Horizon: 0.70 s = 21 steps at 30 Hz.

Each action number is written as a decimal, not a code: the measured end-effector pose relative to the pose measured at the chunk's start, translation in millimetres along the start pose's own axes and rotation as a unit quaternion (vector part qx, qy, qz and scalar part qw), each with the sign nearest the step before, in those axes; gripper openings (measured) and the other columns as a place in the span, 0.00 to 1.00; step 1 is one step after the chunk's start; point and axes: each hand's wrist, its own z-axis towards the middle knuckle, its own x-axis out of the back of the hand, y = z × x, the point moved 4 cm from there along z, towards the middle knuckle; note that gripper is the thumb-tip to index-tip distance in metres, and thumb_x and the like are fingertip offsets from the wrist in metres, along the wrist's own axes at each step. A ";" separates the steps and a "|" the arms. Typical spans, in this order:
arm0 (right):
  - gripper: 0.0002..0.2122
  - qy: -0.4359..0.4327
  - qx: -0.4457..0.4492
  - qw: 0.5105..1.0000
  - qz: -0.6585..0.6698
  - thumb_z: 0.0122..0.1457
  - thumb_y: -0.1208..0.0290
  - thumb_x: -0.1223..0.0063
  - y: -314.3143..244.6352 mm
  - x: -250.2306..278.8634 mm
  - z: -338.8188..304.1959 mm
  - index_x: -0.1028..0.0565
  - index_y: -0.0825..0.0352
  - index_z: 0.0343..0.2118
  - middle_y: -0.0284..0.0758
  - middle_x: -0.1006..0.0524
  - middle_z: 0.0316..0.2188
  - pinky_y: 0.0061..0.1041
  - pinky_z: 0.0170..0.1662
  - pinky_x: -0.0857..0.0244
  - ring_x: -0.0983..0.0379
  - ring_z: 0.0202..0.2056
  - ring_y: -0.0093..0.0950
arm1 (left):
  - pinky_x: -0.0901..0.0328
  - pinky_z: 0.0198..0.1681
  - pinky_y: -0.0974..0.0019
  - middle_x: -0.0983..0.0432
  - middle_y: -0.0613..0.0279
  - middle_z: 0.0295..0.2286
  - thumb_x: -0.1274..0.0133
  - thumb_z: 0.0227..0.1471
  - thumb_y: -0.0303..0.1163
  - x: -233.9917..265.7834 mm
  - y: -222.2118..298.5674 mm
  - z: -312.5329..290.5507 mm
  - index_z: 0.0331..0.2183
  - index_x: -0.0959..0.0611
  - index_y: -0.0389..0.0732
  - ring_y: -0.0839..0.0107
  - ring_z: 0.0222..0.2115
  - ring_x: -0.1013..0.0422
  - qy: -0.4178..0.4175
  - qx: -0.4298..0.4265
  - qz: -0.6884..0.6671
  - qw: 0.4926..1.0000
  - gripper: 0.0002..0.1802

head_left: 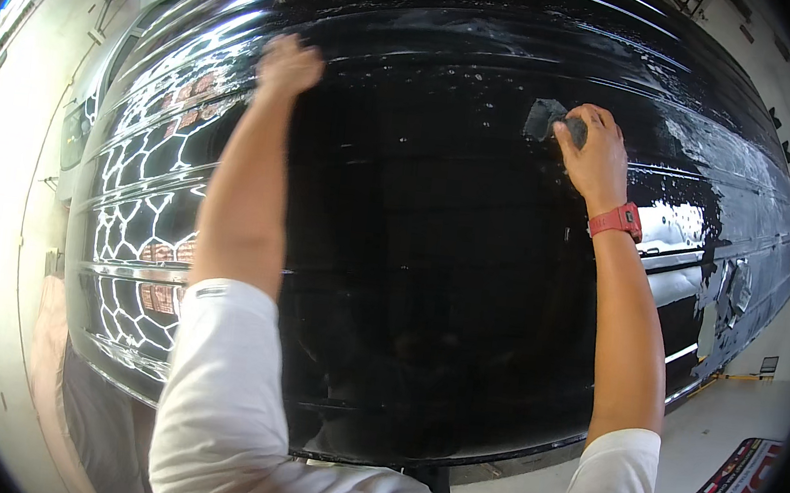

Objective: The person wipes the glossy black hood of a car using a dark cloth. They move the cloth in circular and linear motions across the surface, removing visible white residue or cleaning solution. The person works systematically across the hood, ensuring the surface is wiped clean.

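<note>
A wide, glossy black vehicle panel (pixel 433 250) with long ridges, seemingly a roof, fills the middle of the head view. At its right part my right hand (pixel 602 152) grips a dark grey, crumpled cloth (pixel 547 119), one end of which lies on the black surface. A red watch (pixel 617 221) is on that wrist. Farther left, my left hand (pixel 291 65) reaches to the far part of the panel. Its fingers look curled and slightly blurred; what they hold, if anything, is hidden. Water drops and wet streaks dot the surface beyond both hands.
A ragged greyish film (pixel 748 233) covers the panel's right end. Bright hexagonal light reflections show on its left side. Another vehicle (pixel 96 94) stands at the far left. A person in light clothing (pixel 55 366) is at the lower left. A printed mat (pixel 733 483) lies lower right.
</note>
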 end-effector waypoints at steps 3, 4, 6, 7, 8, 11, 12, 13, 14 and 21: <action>0.15 -0.022 -0.079 0.995 -0.058 0.65 0.56 0.36 -13.9 -9.0 19.8 0.20 0.58 0.47 0.41 0.21 0.53 0.51 0.59 0.29 0.25 0.58 0.51 | 0.54 0.78 0.48 0.49 0.45 0.75 0.64 0.73 0.53 2.9 175.5 -40.7 0.74 0.38 0.37 0.50 0.77 0.54 0.039 -0.158 -0.044 0.986 0.40; 0.15 -0.031 -0.103 0.991 -0.079 0.66 0.55 0.37 -23.4 -12.9 26.6 0.20 0.58 0.48 0.40 0.21 0.53 0.52 0.59 0.29 0.25 0.59 0.51 | 0.53 0.77 0.48 0.50 0.44 0.75 0.66 0.73 0.53 0.2 218.2 -40.5 0.74 0.38 0.37 0.49 0.77 0.54 0.028 -0.188 -0.045 0.981 0.40; 0.15 -0.011 -0.121 0.985 -0.123 0.67 0.54 0.39 -37.9 -23.3 37.5 0.21 0.57 0.50 0.40 0.21 0.53 0.53 0.58 0.29 0.25 0.58 0.51 | 0.50 0.77 0.48 0.49 0.45 0.75 0.66 0.73 0.53 0.0 264.8 -35.0 0.73 0.39 0.36 0.51 0.76 0.50 0.050 -0.212 -0.035 0.975 0.40; 0.16 0.002 -0.133 0.981 -0.144 0.67 0.53 0.40 -37.8 -23.4 43.9 0.21 0.57 0.51 0.40 0.21 0.53 0.54 0.58 0.28 0.25 0.58 0.52 | 0.50 0.76 0.48 0.48 0.47 0.75 0.65 0.73 0.53 -1.7 260.4 -21.8 0.73 0.38 0.37 0.52 0.76 0.50 0.043 -0.254 -0.029 0.966 0.39; 0.16 0.010 -0.124 0.981 -0.151 0.67 0.53 0.40 -39.9 -20.9 52.3 0.21 0.56 0.51 0.41 0.22 0.53 0.53 0.58 0.28 0.25 0.58 0.51 | 0.49 0.76 0.48 0.47 0.50 0.75 0.65 0.73 0.53 -1.3 245.4 -7.1 0.73 0.38 0.39 0.53 0.75 0.49 0.037 -0.293 -0.023 0.955 0.39; 0.16 0.007 -0.152 0.973 -0.174 0.68 0.52 0.41 -7.6 -15.2 38.9 0.21 0.57 0.50 0.42 0.22 0.52 0.51 0.56 0.26 0.24 0.58 0.50 | 0.52 0.78 0.51 0.46 0.57 0.75 0.63 0.73 0.49 -3.1 140.5 -11.5 0.74 0.36 0.45 0.56 0.76 0.50 0.024 -0.215 -0.056 0.975 0.35; 0.16 0.009 -0.146 0.974 -0.173 0.68 0.52 0.41 -13.4 -15.7 39.4 0.21 0.57 0.50 0.42 0.22 0.52 0.51 0.56 0.26 0.24 0.57 0.50 | 0.54 0.78 0.52 0.49 0.56 0.76 0.65 0.74 0.50 -1.6 71.6 5.2 0.74 0.36 0.45 0.57 0.77 0.52 0.026 -0.263 0.098 0.959 0.35; 0.16 0.013 -0.140 0.975 -0.174 0.67 0.53 0.41 -17.5 -18.3 41.6 0.21 0.57 0.50 0.42 0.22 0.51 0.51 0.56 0.26 0.24 0.57 0.50 | 0.57 0.79 0.53 0.53 0.55 0.77 0.67 0.75 0.51 3.2 8.4 15.9 0.74 0.36 0.45 0.58 0.78 0.56 -0.023 -0.204 0.136 0.969 0.35; 0.16 0.023 -0.120 0.983 -0.137 0.67 0.53 0.40 -42.2 -26.3 53.1 0.21 0.57 0.49 0.42 0.22 0.51 0.50 0.55 0.25 0.24 0.57 0.49 | 0.60 0.80 0.53 0.56 0.54 0.77 0.68 0.75 0.50 17.0 -112.5 40.9 0.73 0.34 0.45 0.57 0.78 0.60 0.037 -0.126 0.134 0.982 0.34; 0.15 0.020 -0.111 0.983 -0.148 0.66 0.53 0.39 -28.3 -22.8 46.5 0.20 0.58 0.47 0.41 0.21 0.51 0.50 0.56 0.26 0.23 0.56 0.48 | 0.50 0.77 0.52 0.44 0.46 0.74 0.62 0.72 0.53 3.6 184.1 -4.3 0.73 0.36 0.38 0.55 0.75 0.47 0.034 -0.175 -0.060 0.982 0.39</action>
